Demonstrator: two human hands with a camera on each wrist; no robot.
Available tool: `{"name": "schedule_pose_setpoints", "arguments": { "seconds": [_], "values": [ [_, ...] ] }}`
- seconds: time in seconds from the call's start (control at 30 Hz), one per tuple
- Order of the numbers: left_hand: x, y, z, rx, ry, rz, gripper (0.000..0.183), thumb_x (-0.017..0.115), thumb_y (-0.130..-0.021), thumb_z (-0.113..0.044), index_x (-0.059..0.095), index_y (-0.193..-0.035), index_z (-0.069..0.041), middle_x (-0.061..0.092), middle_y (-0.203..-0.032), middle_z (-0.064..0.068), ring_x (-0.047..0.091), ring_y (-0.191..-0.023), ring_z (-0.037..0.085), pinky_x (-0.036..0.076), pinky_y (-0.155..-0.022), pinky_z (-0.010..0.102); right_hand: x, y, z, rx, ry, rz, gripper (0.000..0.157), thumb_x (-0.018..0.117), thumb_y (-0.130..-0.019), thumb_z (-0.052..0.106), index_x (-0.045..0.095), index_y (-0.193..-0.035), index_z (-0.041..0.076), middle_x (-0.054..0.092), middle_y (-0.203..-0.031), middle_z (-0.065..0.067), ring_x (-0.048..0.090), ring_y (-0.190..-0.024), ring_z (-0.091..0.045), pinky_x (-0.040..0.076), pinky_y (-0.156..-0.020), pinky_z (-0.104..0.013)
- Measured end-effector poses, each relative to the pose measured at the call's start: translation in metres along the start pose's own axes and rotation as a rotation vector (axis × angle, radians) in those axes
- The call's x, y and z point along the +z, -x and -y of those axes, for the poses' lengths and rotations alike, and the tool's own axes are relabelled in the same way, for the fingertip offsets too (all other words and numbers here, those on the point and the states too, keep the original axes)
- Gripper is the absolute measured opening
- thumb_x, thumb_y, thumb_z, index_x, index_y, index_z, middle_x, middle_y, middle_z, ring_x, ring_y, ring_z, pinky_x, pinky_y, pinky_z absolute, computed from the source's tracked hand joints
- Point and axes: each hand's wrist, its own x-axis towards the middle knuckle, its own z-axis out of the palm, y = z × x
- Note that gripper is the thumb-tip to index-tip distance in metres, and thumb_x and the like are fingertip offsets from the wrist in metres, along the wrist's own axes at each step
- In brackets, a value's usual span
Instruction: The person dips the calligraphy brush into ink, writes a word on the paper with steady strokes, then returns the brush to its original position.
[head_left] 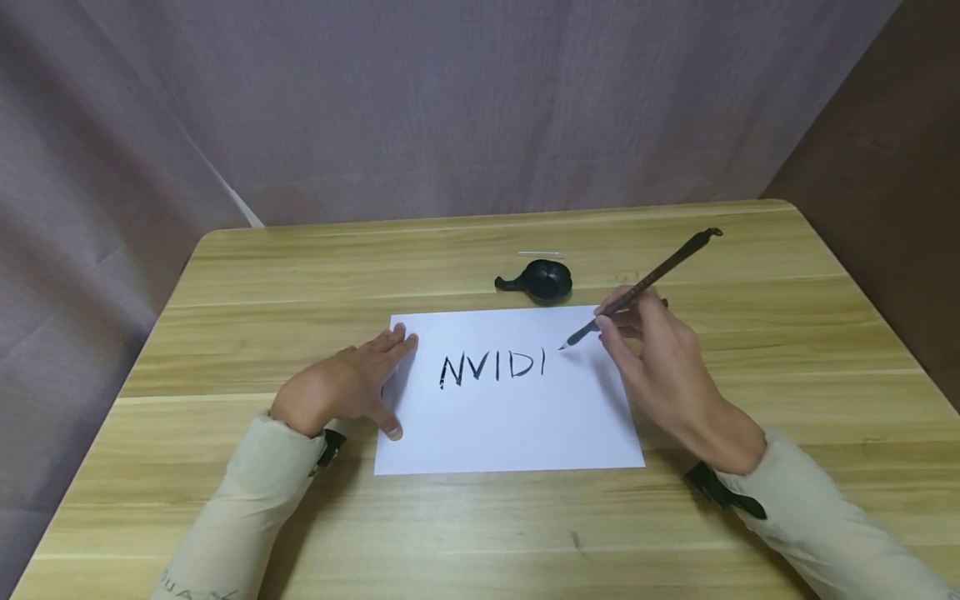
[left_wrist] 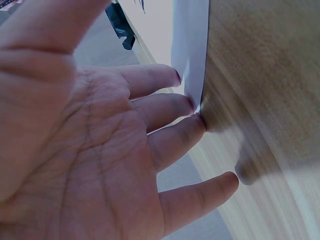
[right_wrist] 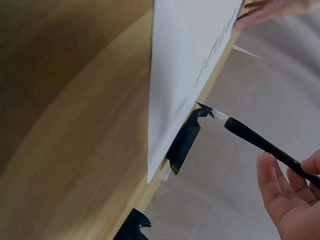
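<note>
A white sheet of paper [head_left: 510,433] lies on the table with the black brushed letters "NVIDI" [head_left: 491,367] across it. My right hand [head_left: 667,375] pinches a dark writing brush [head_left: 660,271] by its handle, which slants up to the right. The brush's tip points at the paper just right of the last stroke; whether it touches cannot be told. With fingers spread and fairly straight, my left hand [head_left: 348,383] rests on the sheet's left edge. In the left wrist view, several fingertips [left_wrist: 187,107] touch the paper's edge.
Behind the paper stands a black ink dish [head_left: 547,282] with a short handle. A thin clear strip [head_left: 540,252] lies beyond it. Partly hidden behind my right hand is another dark object [right_wrist: 132,225]. Grey curtain [head_left: 480,108] hangs along the wooden table's [head_left: 285,275] far edge.
</note>
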Motion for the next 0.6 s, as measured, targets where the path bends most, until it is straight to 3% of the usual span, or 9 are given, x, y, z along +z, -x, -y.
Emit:
{"name": "schedule_pose_setpoints", "arguments": {
  "seconds": [0.27, 0.47, 0.6],
  "values": [
    [0.0007, -0.0006, 0.0002, -0.002, 0.002, 0.006, 0.129, 0.097, -0.074, -0.032, 0.013, -0.169, -0.005, 0.002, -0.177, 0.017, 0.004, -0.163, 0.036, 0.016, -0.128, 0.063, 0.0032, -0.0003, -0.0046, 0.004, 0.017, 0.017, 0.024, 0.069, -0.095, -0.012, 0.059, -0.116, -0.008, 0.069, -0.110, -0.018, 0.076, -0.097, -0.033, 0.058, -0.089, -0.019],
    [0.0003, -0.0008, -0.0003, -0.001, -0.005, 0.009, 0.130, 0.096, -0.075, -0.032, 0.012, -0.169, -0.005, 0.002, -0.177, 0.017, 0.003, -0.163, 0.037, 0.016, -0.129, 0.063, 0.0045, -0.0001, -0.0056, -0.022, 0.034, 0.015, 0.025, 0.069, -0.094, -0.013, 0.059, -0.116, -0.007, 0.069, -0.110, -0.018, 0.076, -0.097, -0.032, 0.058, -0.089, -0.020],
    [0.0000, -0.0006, -0.0006, -0.004, -0.005, 0.010, 0.129, 0.096, -0.075, -0.031, 0.012, -0.169, -0.004, 0.003, -0.177, 0.018, 0.004, -0.163, 0.037, 0.016, -0.129, 0.063, 0.0049, 0.0005, -0.0054, -0.039, 0.041, 0.021, 0.026, 0.069, -0.094, -0.013, 0.060, -0.117, -0.007, 0.070, -0.110, -0.017, 0.077, -0.096, -0.031, 0.060, -0.087, -0.026]
  ]
}}
